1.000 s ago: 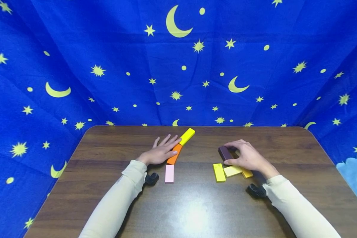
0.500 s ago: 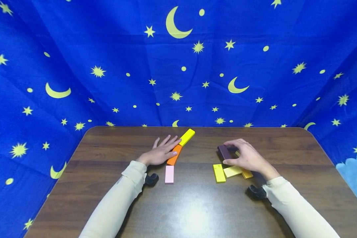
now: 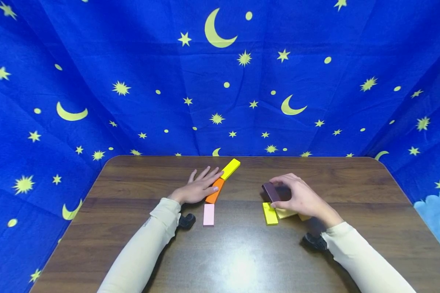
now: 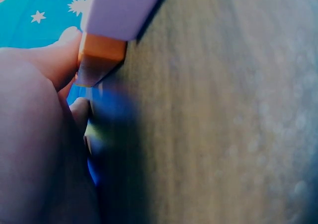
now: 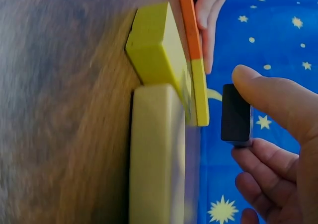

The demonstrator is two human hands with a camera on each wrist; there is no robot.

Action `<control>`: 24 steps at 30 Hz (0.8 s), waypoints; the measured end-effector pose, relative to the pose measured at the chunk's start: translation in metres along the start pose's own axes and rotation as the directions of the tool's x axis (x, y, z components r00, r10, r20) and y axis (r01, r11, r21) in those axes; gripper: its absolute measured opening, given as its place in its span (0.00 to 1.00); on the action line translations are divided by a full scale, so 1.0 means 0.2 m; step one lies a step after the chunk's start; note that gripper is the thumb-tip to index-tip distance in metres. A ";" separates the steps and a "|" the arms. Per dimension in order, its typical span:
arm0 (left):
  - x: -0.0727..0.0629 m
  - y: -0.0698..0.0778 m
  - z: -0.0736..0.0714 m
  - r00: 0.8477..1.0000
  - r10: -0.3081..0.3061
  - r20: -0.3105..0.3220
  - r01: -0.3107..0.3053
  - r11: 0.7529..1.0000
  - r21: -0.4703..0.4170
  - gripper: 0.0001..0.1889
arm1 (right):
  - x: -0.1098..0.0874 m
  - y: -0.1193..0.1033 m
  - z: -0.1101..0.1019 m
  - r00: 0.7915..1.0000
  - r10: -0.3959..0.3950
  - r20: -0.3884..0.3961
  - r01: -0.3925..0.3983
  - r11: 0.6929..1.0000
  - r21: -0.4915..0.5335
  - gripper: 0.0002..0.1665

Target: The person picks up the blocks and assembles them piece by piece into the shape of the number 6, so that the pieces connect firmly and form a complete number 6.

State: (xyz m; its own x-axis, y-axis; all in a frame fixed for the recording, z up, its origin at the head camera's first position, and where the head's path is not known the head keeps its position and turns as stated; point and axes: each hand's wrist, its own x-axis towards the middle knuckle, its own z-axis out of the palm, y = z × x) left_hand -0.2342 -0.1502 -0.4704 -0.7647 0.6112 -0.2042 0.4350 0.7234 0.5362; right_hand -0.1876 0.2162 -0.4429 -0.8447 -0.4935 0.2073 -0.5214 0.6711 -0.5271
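Note:
My right hand (image 3: 300, 195) pinches a dark brown block (image 3: 270, 192) between thumb and fingers. In the right wrist view the brown block (image 5: 236, 113) shows end-on, raised above the other blocks. Below it lie a yellow block (image 3: 269, 214) and a cream block (image 3: 286, 214), with a golden block (image 3: 304, 217) partly hidden by the hand. On the left, my left hand (image 3: 196, 190) lies with fingers spread and straight, its thumb and fingertips over an orange block (image 3: 214, 191). That block meets a bright yellow block (image 3: 230, 169) behind it and a pink block (image 3: 208, 215) in front.
The brown wooden table (image 3: 242, 244) has rounded back corners. A blue cloth (image 3: 220, 81) with moons and stars hangs behind it and along both sides. Black wrist cameras (image 3: 187, 221) sit beneath both sleeves, close over the tabletop.
My right hand has lifted the dark brown block and carried it slightly left, near the yellow block. The left hand and its row of blocks have stayed put.

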 end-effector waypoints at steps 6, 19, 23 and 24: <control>0.00 0.00 0.00 1.000 0.002 0.001 -0.002 1.000 -0.002 0.33 | 0.00 -0.05 0.02 0.999 -0.037 0.007 0.037 0.999 0.002 0.40; 0.00 0.01 -0.01 1.000 0.003 -0.002 -0.003 1.000 -0.004 0.33 | -0.01 -0.13 0.09 0.994 -0.103 0.038 0.102 0.994 0.027 0.40; 0.00 0.01 -0.01 1.000 -0.004 0.002 0.004 1.000 -0.002 0.32 | -0.02 -0.16 0.11 0.992 -0.112 0.057 0.111 0.994 0.022 0.40; 0.00 0.01 -0.01 1.000 -0.006 0.004 0.006 1.000 -0.003 0.32 | -0.02 -0.16 0.12 0.991 -0.114 0.065 0.113 0.993 0.022 0.40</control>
State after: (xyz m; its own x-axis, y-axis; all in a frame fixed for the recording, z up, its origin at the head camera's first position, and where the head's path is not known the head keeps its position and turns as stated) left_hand -0.2335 -0.1498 -0.4682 -0.7658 0.6077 -0.2106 0.4285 0.7263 0.5375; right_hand -0.1651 0.1827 -0.4467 -0.7700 -0.6016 0.2125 -0.6108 0.5986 -0.5182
